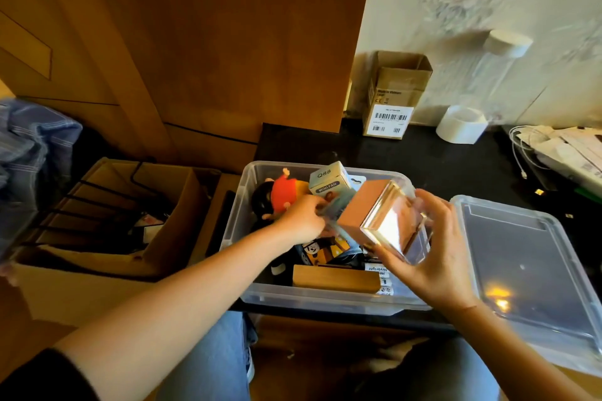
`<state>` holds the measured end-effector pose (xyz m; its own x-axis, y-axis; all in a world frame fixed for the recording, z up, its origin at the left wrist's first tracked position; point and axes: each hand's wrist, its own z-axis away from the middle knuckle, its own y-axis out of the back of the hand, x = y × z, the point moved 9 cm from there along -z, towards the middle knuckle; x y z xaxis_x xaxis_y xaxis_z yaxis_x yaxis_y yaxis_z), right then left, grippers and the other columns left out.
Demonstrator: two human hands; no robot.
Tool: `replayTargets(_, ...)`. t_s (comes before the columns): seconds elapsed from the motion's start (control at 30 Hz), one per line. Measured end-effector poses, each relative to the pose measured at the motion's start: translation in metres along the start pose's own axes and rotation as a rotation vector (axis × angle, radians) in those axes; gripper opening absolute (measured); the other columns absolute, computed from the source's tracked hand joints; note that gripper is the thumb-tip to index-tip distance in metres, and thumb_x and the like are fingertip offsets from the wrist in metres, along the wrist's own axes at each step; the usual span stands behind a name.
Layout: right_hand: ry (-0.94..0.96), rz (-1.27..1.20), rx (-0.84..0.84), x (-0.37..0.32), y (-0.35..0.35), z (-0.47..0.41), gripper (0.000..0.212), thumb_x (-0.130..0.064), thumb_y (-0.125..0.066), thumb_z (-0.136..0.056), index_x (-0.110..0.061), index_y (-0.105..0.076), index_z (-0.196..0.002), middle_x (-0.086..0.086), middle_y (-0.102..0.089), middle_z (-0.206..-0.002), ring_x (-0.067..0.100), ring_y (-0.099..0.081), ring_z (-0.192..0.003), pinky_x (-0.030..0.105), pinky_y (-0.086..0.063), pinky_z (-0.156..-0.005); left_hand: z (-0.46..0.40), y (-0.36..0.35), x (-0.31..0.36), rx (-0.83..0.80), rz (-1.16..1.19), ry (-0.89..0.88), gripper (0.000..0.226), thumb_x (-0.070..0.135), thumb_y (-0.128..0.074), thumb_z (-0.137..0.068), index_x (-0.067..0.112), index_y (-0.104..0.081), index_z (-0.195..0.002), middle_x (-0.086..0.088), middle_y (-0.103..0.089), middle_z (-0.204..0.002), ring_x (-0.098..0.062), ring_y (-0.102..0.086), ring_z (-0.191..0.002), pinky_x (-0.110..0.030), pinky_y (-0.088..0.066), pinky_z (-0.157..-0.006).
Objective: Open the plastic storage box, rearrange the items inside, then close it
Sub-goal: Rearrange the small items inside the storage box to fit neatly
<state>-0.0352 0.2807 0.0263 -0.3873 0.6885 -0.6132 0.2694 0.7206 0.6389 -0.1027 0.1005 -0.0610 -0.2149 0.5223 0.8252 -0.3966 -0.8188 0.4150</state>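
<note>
Head view: at far left I log a cardboard carton (107, 231) on the floor. My left hand (301, 220) reaches into the clear storage box (257, 295) on the dark tabletop, fingers curled among the items beside a red-capped plush toy (281, 194); what it grips I cannot tell. My right hand (430, 257) grips a shiny transparent case (379, 221) above the box. Its lid (521, 257) lies off, just right.
</note>
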Motion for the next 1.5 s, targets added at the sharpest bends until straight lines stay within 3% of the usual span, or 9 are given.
replayTargets(0.3, 0.04, 0.132, -0.359, 0.006, -0.043, 0.0, 0.086, -0.085, -0.049, -0.058, -0.052, -0.017, -0.131, -0.034, -0.026, -0.116, -0.002, -0.043, -0.104, 0.0, -0.032, -0.067, 0.037, 0.046, 0.003, -0.149, -0.608, -0.216, 0.017, 0.009, -0.06, -0.088, 0.023, -0.07, -0.088, 0.02, -0.061, -0.089, 0.004, -0.057, -0.086, -0.008, -0.039, -0.073)
replayTargets(0.5, 0.011, 0.116, -0.365, 0.009, -0.044, 0.002, 0.086, -0.087, -0.048, -0.057, -0.056, -0.014, -0.129, -0.034, -0.027, -0.115, -0.001, -0.045, -0.103, 0.001, -0.033, -0.068, 0.046, 0.015, -0.048, -0.497, -1.301, -0.094, 0.022, 0.017, -0.066, -0.084, 0.011, -0.065, -0.105, -0.001, -0.061, -0.085, -0.018, -0.055, -0.077, -0.03, -0.044, -0.06)
replayTargets(0.63, 0.009, 0.109, -0.361, 0.009, -0.044, 0.002, 0.085, -0.085, -0.05, -0.058, -0.057, -0.011, -0.129, -0.035, -0.027, -0.115, -0.004, -0.045, -0.102, 0.0, -0.034, -0.065, 0.031, -0.007, -0.07, -0.524, -1.484, -0.015, 0.028, 0.018, -0.059, -0.089, 0.009, -0.058, -0.115, -0.01, -0.061, -0.115, -0.027, -0.06, -0.103, -0.034, -0.046, -0.075)
replayTargets(0.73, 0.015, 0.106, -0.352, 0.007, -0.042, 0.003, 0.084, -0.084, -0.051, -0.059, -0.055, -0.014, -0.129, -0.033, -0.029, -0.115, -0.003, -0.046, -0.102, 0.001, -0.034, -0.066, 0.014, 0.004, -0.066, -0.375, -1.311, -0.014, 0.033, 0.025, -0.06, -0.087, 0.012, -0.059, -0.117, -0.008, -0.061, -0.116, -0.026, -0.059, -0.105, -0.032, -0.046, -0.078)
replayTargets(0.9, 0.001, 0.089, -0.289, 0.006, -0.034, 0.0, 0.085, -0.082, -0.054, -0.058, -0.047, -0.024, -0.13, -0.03, -0.033, -0.115, -0.013, -0.043, -0.103, 0.002, -0.034, -0.069, 0.042, 0.04, -0.032, -0.28, -0.946, -0.156, 0.018, 0.032, -0.065, -0.084, 0.015, -0.068, -0.088, 0.006, -0.054, -0.066, -0.005, -0.041, -0.052, -0.018, -0.031, -0.054)
replayTargets(1.07, -0.056, -0.088, -0.156, 0.007, -0.018, -0.002, 0.084, -0.068, -0.07, -0.057, -0.053, -0.024, -0.126, -0.036, -0.036, -0.117, -0.014, -0.041, -0.113, 0.009, -0.039, -0.077, 0.044, 0.053, 0.002, -0.075, -0.589, -0.29, 0.032, 0.027, -0.073, -0.08, 0.022, -0.069, -0.111, 0.029, -0.057, -0.07, 0.017, -0.05, -0.066, -0.003, -0.035, -0.06)
replayTargets(1.23, -0.125, -0.234, -0.055, 0.007, -0.004, 0.001, 0.085, -0.046, -0.076, -0.059, -0.036, -0.033, -0.131, -0.02, -0.045, -0.123, -0.002, -0.047, -0.116, 0.022, -0.049, -0.085, 0.023, 0.027, 0.006, 0.043, -0.449, -0.308, 0.026, 0.013, -0.068, -0.084, 0.023, -0.068, -0.109, 0.008, -0.067, -0.107, 0.004, -0.059, -0.083, -0.009, -0.042, -0.07)
replayTargets(1.4, -0.114, -0.38, -0.097, -0.023, -0.006, -0.006, 0.086, -0.042, -0.079, -0.063, -0.039, -0.03, -0.133, -0.021, -0.046, -0.125, -0.004, -0.048, -0.115, 0.004, -0.045, -0.08, 0.015, 0.006, -0.008, -0.17, -0.175, -0.186, 0.035, 0.01, -0.059, -0.091, 0.026, -0.058, -0.123, 0.003, -0.054, -0.133, -0.014, -0.063, -0.105, -0.025, -0.051, -0.088)
replayTargets(1.5, -0.137, -0.453, -0.18, -0.041, -0.027, -0.011, 0.087, -0.047, -0.074, -0.064, -0.035, -0.028, -0.137, -0.012, -0.045, -0.126, -0.003, -0.047, -0.116, 0.008, -0.048, -0.079, 0.027, 0.028, -0.006, -0.216, 0.091, -0.14, 0.029, 0.005, -0.048, -0.096, 0.029, -0.061, -0.107, 0.001, -0.066, -0.114, -0.011, -0.068, -0.095, -0.028, -0.057, -0.083)
